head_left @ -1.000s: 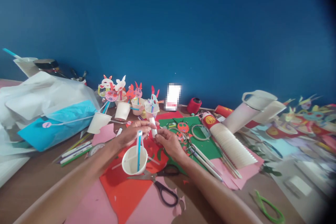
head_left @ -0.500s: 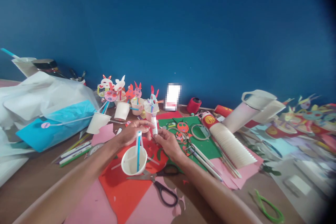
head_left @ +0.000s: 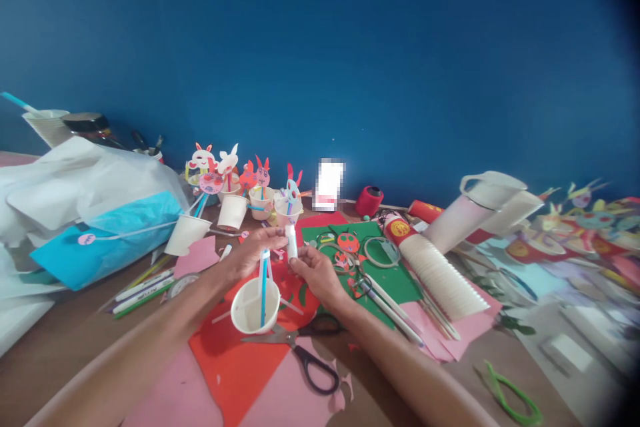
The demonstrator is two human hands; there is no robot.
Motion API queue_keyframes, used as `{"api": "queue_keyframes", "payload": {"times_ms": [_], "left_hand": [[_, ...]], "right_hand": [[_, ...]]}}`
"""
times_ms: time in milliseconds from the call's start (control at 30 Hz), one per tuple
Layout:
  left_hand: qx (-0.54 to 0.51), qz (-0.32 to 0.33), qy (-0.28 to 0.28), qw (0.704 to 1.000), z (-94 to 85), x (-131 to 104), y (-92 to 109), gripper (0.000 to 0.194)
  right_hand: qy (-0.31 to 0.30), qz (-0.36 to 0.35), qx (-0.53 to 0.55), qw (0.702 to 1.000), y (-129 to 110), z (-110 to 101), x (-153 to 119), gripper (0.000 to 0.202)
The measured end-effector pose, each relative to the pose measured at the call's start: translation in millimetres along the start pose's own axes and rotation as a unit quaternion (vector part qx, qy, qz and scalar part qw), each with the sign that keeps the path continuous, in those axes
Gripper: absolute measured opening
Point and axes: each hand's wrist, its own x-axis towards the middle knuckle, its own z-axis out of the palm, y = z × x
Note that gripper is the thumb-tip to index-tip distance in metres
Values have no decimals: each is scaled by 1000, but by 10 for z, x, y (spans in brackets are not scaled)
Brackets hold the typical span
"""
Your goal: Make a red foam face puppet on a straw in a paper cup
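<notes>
A small white tube that looks like a glue stick (head_left: 292,244) stands upright between my hands. My right hand (head_left: 320,275) pinches its lower end with thumb and fingers. At the tube's upper left side, the fingertips of my left hand (head_left: 257,250) are drawn together; whatever they hold is hidden. Just below sits a white paper cup (head_left: 240,310) with a blue straw (head_left: 263,290) rising from it. The cup rests on red paper (head_left: 240,363), and black-handled scissors (head_left: 320,373) lie open beside it.
Paper cups with animal cutouts (head_left: 233,212) line the back left. A green sheet (head_left: 407,280) bears rings and cutouts. To the right are a long stack of cups (head_left: 445,270), a white pitcher (head_left: 460,213) and green scissors (head_left: 515,400). A plastic bag (head_left: 100,167) fills the left.
The glue stick has shifted slightly left and down with my right hand. My left fingers have drawn in beside its upper end. The cup and scissors have stayed put.
</notes>
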Motion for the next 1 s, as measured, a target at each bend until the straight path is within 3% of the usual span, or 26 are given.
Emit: {"api": "queue_keyframes", "payload": {"times_ms": [267, 433, 600, 700, 833, 1000], "left_hand": [[29, 38, -26, 998, 0, 3, 31, 23], [56, 59, -18, 997, -49, 20, 25, 22], [62, 58, -9, 996, -73, 31, 23, 28], [53, 50, -11, 997, -73, 27, 21, 31], [42, 40, -13, 998, -69, 21, 24, 34], [30, 41, -15, 999, -56, 14, 36, 34]], "right_hand": [[-44, 0, -61, 997, -50, -39, -44, 21], [-113, -41, -257, 959, -435, -448, -35, 23], [24, -121, -320, 939, -743, -1082, 122, 19], [23, -116, -403, 908, -692, -1344, 206, 17], [9, -87, -529, 844, -556, -1467, 246, 17], [64, -71, -575, 813, -496, -1479, 265, 19]]}}
